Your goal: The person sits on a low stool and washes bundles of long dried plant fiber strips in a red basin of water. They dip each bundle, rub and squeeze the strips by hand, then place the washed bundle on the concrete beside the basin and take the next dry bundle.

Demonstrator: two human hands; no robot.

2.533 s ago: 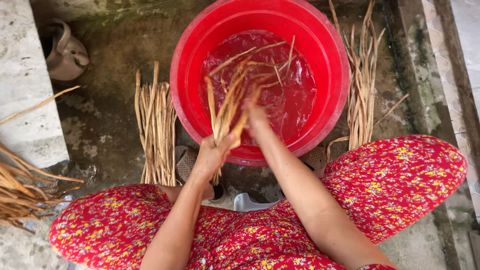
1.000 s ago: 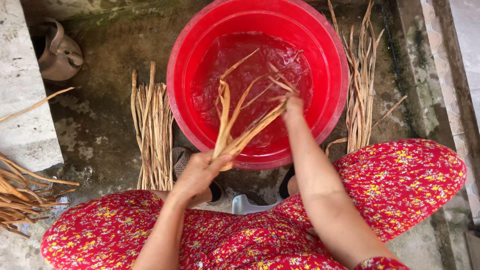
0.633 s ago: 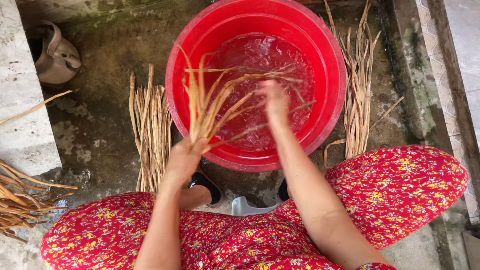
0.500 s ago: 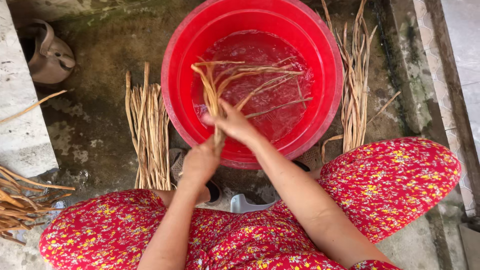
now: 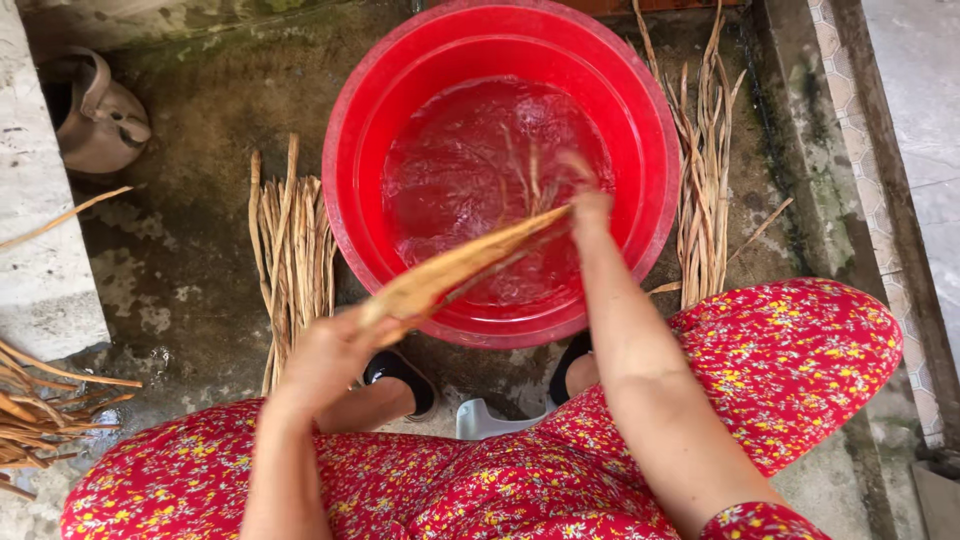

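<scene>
A big red basin point(image 5: 655, 120) full of water stands on the wet concrete floor in front of me. My left hand point(image 5: 325, 350) grips the near end of a bundle of tan plant strips point(image 5: 455, 270) just outside the basin's near rim. My right hand point(image 5: 590, 210) closes on the far end of the same bundle, over the water. The bundle runs slantwise between both hands, blurred by motion. My knees in red flowered cloth frame the bottom of the view.
A pile of tan strips point(image 5: 290, 250) lies left of the basin, another pile point(image 5: 700, 170) to its right. More strips point(image 5: 40, 410) jut in at the lower left. A worn metal kettle point(image 5: 100, 115) sits at upper left by a concrete slab point(image 5: 40, 260).
The spread strips have been gathered into one tight bundle. My right hand has moved right to the bundle's far end, and my left hand has dropped lower and left.
</scene>
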